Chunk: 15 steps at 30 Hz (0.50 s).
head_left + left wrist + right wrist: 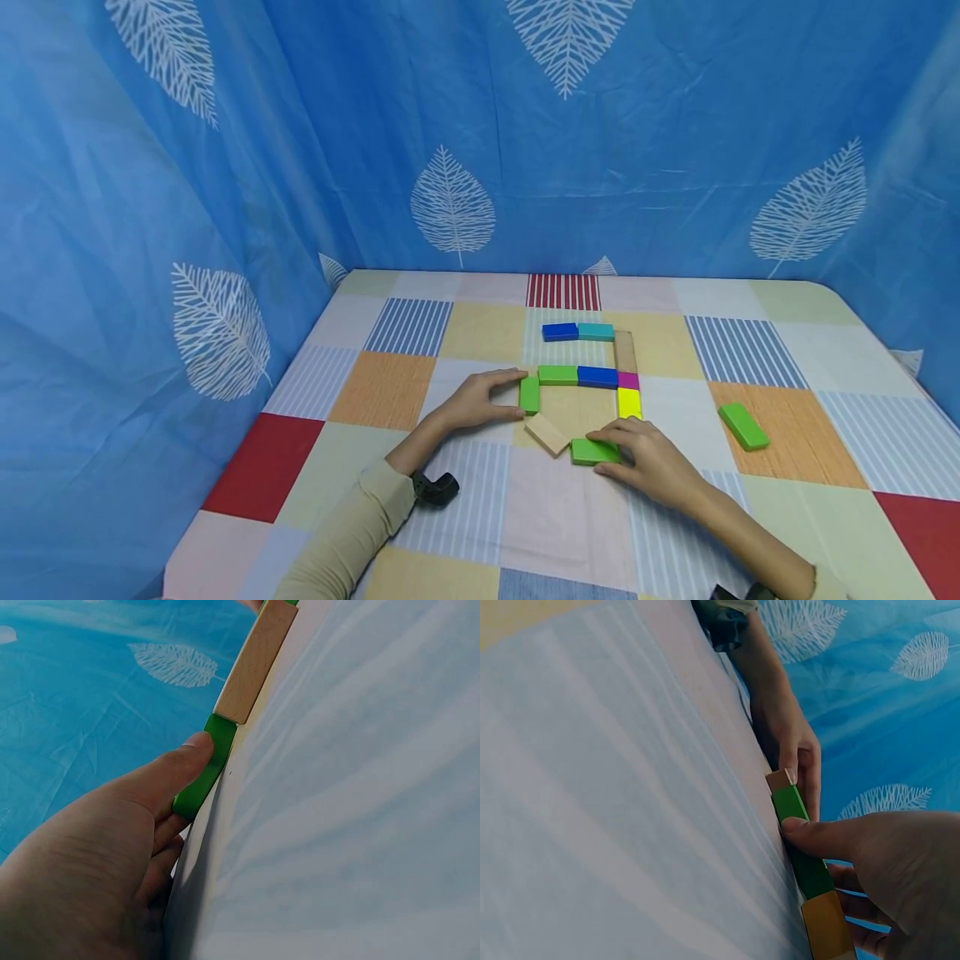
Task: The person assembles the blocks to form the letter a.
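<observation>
My left hand (483,400) pinches a small green wooden block (529,395) between thumb and fingers, at the left side of a block outline. In the left wrist view the thumb lies against that block's side, and a plain wood block (257,664) meets its end. My right hand (645,458) grips another green block (585,452) at the outline's near side, fingers over its far edge and thumb at the near one. In the right wrist view a yellowish block (827,926) shows by one end of this green block. The plain wood block lies slanted between the two held blocks.
A green block (558,375) and a blue block (597,377) form the far side, with magenta (627,381) and yellow (629,403) blocks at right. Beyond are dark blue (560,332), teal (596,332) and plain wood (625,352) blocks. One green block (743,427) lies apart.
</observation>
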### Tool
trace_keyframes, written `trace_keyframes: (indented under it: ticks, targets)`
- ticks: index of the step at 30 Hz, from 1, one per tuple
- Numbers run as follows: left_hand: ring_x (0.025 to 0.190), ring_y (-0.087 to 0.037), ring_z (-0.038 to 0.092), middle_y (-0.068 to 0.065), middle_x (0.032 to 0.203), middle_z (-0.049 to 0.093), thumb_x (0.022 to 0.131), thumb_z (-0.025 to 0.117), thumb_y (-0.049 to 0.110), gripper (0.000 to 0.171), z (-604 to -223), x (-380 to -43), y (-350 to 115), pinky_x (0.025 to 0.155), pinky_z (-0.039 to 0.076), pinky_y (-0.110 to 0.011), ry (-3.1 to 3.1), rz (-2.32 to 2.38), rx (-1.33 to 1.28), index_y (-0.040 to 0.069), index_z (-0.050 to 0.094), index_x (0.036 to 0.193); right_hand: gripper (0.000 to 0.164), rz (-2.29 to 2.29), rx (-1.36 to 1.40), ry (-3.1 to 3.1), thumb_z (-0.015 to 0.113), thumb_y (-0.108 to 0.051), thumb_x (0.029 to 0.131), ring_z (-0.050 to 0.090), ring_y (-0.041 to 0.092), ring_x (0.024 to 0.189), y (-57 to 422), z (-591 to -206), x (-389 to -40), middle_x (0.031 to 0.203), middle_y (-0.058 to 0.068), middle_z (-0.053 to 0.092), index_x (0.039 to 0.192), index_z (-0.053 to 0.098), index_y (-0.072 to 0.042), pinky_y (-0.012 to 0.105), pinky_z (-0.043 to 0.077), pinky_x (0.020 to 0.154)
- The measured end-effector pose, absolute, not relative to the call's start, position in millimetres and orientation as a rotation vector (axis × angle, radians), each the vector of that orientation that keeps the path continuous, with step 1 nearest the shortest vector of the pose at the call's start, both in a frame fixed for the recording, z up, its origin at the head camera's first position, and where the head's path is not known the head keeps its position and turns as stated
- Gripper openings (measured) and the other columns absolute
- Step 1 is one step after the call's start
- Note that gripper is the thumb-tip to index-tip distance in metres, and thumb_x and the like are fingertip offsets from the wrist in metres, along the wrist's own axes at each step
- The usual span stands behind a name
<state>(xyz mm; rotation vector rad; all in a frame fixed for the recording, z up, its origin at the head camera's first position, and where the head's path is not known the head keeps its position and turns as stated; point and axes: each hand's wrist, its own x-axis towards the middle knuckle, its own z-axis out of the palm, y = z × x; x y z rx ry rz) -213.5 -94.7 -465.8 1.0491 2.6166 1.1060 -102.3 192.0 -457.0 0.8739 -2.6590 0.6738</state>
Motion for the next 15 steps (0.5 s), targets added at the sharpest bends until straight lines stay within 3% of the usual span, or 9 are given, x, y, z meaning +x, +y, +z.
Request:
trace_keyframes:
  ticks: [8,15]
  targets:
    - [0.127,-0.016,0.039,-0.001,0.136,0.047,0.078,0.074,0.034,0.066,-465,-213,-94,0.105,0.030,-0.031,2.620,1.092,1.035,0.016,0.048,0.135,0.038,0.668,0.891,-2.635,0.079,-0.029,0.072,0.055,0.012,0.089,192,-457,-102,0.097,-0.009,0.062,0.106,0.069,-0.017,0.037,0.049,0.077]
    - [0.127,-0.017,0.039,-0.001,0.136,0.047,0.078,0.074,0.035,0.066,-466,-213,-94,0.105,0.030,-0.032,2.607,1.107,1.029,0.015,0.048,0.136,0.049,0.695,0.827,-2.653,0.080,-0.033,0.070,0.056,0.014,0.091,199,-445,-96,0.101,-0.005,0.062,0.112,0.067,-0.013,0.042,0.048,0.079]
